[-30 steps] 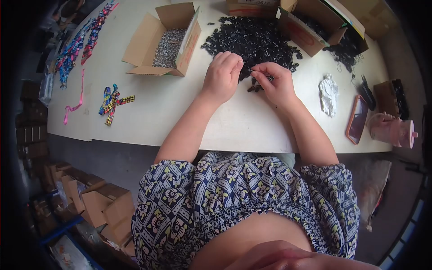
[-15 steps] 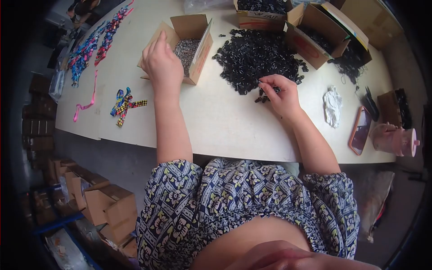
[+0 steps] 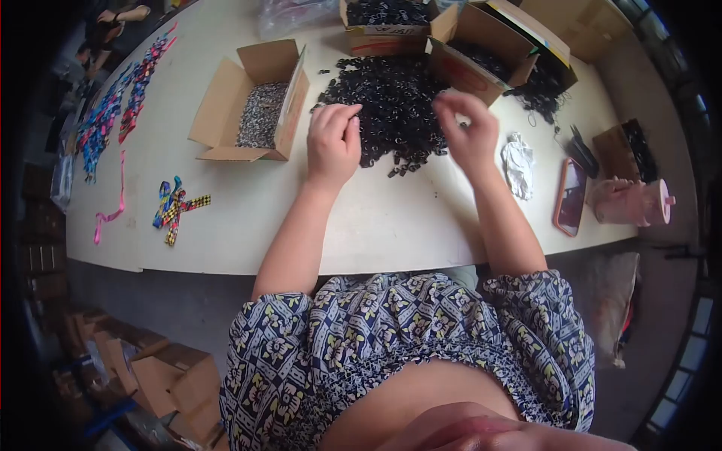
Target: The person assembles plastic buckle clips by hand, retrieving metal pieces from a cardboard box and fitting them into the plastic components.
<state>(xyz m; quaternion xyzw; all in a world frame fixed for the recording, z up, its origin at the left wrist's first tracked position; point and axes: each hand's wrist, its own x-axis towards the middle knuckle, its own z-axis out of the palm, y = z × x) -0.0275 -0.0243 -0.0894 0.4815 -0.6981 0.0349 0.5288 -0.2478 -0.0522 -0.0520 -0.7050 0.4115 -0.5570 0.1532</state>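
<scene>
My left hand (image 3: pixel 335 143) is at the left edge of a heap of small black plastic clips (image 3: pixel 395 98), between it and an open cardboard box (image 3: pixel 292 120). Its thumb and fingers are pressed together; whatever they pinch is too small to name. Over the heap's right side is my right hand (image 3: pixel 470 134), slightly blurred, its thumb and forefinger curled into a pinch. Anything between those fingertips cannot be made out. Many tiny grey, metallic-looking pieces (image 3: pixel 262 116) lie inside the box.
Behind the heap are cardboard boxes (image 3: pixel 387 39) of black parts. To the right lie a crumpled white wrapper (image 3: pixel 518 165), a phone (image 3: pixel 571 197) and a pink cup (image 3: pixel 628 201). Patterned straps (image 3: pixel 177 207) lie on the left. Another person's hand (image 3: pixel 105 16) shows far left.
My left hand has left the box of small pieces and moved right and down to the heap's edge. My right hand has risen slightly over the heap. The view has shifted a little.
</scene>
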